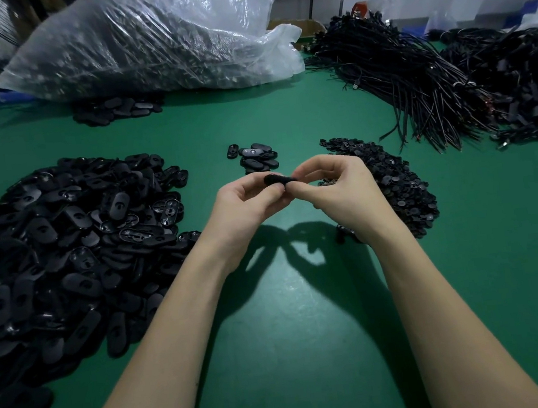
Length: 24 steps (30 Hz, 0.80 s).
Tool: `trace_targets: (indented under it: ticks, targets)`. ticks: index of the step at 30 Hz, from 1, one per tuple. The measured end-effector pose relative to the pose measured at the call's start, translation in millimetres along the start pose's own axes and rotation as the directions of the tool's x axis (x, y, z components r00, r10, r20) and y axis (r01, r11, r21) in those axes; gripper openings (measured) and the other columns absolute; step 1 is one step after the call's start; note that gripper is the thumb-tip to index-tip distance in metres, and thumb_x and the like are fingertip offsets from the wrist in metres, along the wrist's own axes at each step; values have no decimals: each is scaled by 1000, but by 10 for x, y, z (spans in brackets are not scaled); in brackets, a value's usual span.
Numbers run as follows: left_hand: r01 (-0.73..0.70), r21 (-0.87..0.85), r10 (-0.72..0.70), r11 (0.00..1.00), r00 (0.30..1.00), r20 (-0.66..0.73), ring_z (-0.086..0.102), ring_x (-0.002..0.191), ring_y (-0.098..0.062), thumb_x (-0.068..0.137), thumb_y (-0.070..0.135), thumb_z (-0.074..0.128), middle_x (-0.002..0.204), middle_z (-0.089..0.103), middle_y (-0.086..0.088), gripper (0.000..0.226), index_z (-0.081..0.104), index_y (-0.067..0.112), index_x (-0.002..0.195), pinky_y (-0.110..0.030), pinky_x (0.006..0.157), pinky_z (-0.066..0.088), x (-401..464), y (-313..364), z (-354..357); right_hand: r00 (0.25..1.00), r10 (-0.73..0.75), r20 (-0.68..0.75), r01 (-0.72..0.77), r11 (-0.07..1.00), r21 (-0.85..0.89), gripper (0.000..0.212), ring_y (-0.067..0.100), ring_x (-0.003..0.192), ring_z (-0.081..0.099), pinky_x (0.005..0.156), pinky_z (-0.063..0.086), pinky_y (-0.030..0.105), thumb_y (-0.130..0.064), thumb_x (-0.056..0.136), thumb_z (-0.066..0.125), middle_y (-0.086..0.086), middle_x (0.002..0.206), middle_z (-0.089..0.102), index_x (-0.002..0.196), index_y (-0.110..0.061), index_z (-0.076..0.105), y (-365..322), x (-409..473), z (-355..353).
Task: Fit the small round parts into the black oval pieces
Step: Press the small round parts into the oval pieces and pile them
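Both my hands meet above the middle of the green table (289,302). My left hand (244,203) and my right hand (336,186) pinch one black oval piece (276,179) between their fingertips. Whether a small round part sits in it is hidden by my fingers. A big heap of black oval pieces (65,254) lies at the left. A pile of small round parts (392,179) lies at the right, just behind my right hand. A small stack of oval pieces (257,156) sits beyond my hands.
A large clear plastic bag (148,39) full of dark parts lies at the back, with a few oval pieces (116,109) in front of it. Bundles of black cables (420,75) cover the back right. A dark small item (344,233) lies under my right wrist.
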<state>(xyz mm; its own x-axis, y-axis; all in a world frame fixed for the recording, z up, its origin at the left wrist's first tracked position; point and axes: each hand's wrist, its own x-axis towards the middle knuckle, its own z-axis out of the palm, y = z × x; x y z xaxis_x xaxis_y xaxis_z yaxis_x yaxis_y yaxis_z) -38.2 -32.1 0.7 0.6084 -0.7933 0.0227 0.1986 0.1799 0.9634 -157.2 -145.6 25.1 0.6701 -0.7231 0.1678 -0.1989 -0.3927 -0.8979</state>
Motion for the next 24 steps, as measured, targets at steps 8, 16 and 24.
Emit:
trace_targets:
  ticks: [8,16,24]
  targets:
    - [-129,249,138,960,990,-21,73,78,-12,96,1,63,89,76,-5,10,70,3,103,-21,78,58,-28,42,-22,1000,13,18,-14,999,50,8,-2,54,57,66,47,26,-26,86,82,-12,70,74,81,-24,76,-2,3,24]
    - [-94,308,98,947,995,2,73,76,-15,95,1,64,85,75,-13,9,71,-1,101,-22,76,59,-54,91,-62,997,51,62,-56,995,83,8,-6,49,54,49,37,6,-21,85,82,-14,60,68,82,-17,76,4,2,27]
    - [-20,202,39,979,995,-89,73,76,-16,95,1,64,88,76,-12,11,72,-1,102,-22,76,59,-51,58,-11,1000,18,-6,-18,1000,5,4,3,55,60,61,51,27,-26,86,80,-13,72,74,86,-27,76,20,13,94]
